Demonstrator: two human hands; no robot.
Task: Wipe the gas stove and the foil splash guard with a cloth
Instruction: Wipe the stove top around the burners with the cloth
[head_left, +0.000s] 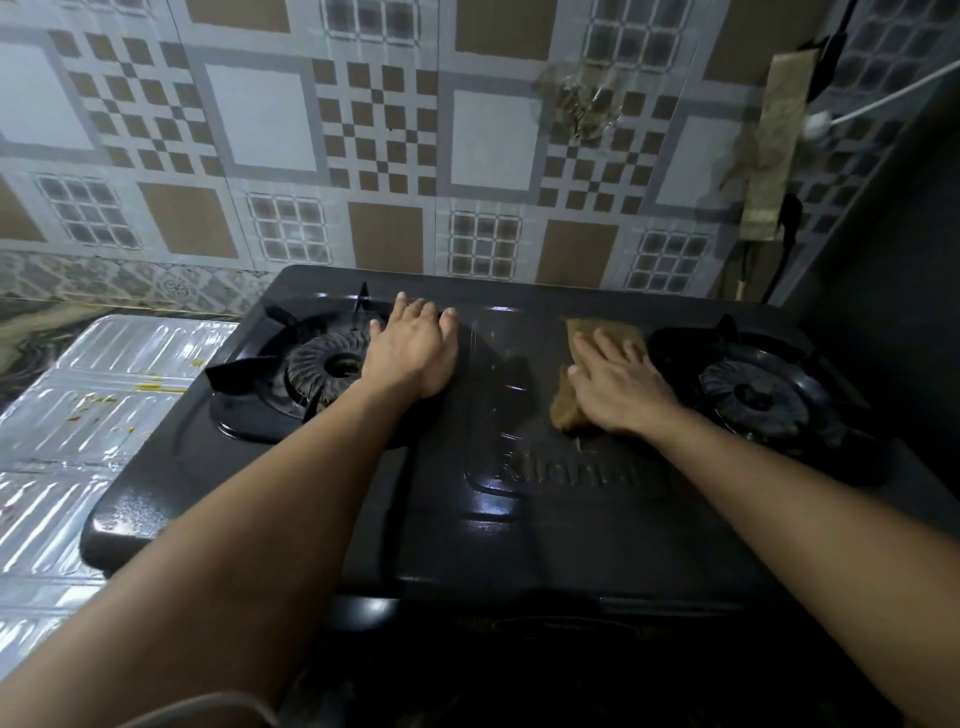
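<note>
A black two-burner gas stove (467, 519) fills the middle of the view. My right hand (618, 387) lies flat on a brown cloth (571, 405), pressing it on the stove top just left of the right burner (763, 400). My left hand (410, 348) rests flat on the stove top, fingers together, beside the left burner (327, 364). The foil splash guard (78, 415) lies flat to the left of the stove, with orange food stains on it.
A patterned tiled wall (363, 130) rises right behind the stove. At the back right hang a brown paper strip (774, 156), a white cord (883, 98) and a dark cable. A dark wall (893, 234) closes the right side.
</note>
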